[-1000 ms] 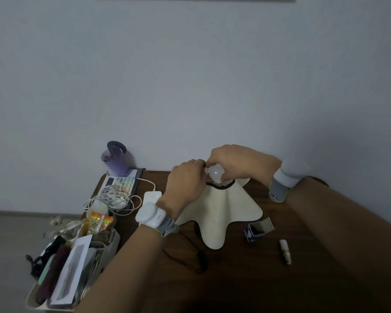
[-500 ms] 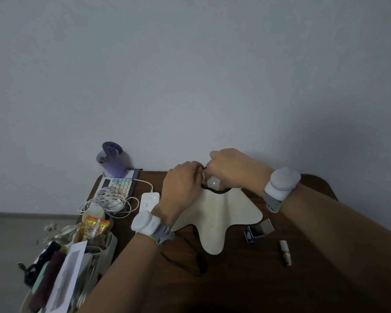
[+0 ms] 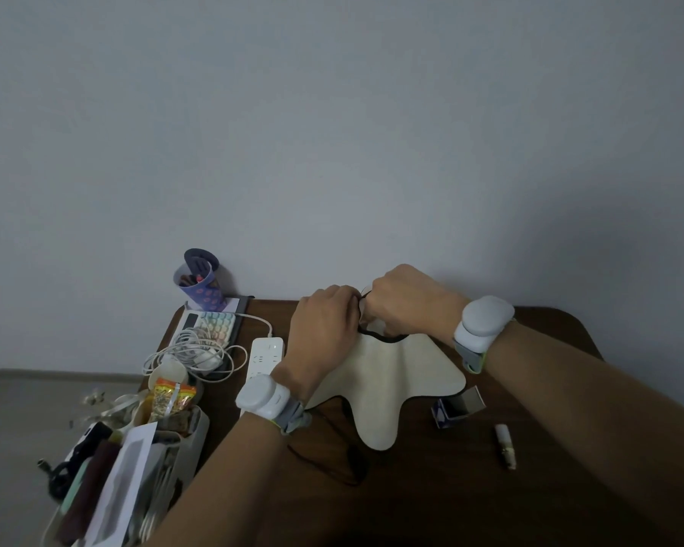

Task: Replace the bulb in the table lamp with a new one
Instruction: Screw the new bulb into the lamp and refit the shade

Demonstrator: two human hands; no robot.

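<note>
Both hands are crowding the top opening of the lamp shade (image 3: pixel 387 373): left hand (image 3: pixel 324 329) pinching its dark rim, right hand (image 3: pixel 405 302) curled over the bulb (image 3: pixel 366 290), barely peeking out above that opening. Probably seating the bulb; next, careful twisting.

The lamp shade (image 3: pixel 387 373) is cream with a thin dark edging along its top opening. The desk (image 3: pixel 451 479) is dark brown wood. The wall (image 3: pixel 332 132) is a plain pale grey-blue. The cup (image 3: pixel 200 286) is purple with pinkish oval marks. The keypad (image 3: pixel 214 327) has pastel keys in mixed tints. The power strip (image 3: pixel 265 355) and the coiled cable (image 3: pixel 190 355) are white. The snack packet (image 3: pixel 170 400) is orange and yellow. The small box (image 3: pixel 457 408) is blue and white. Both wristbands (image 3: pixel 480 329) are light grey.
</note>
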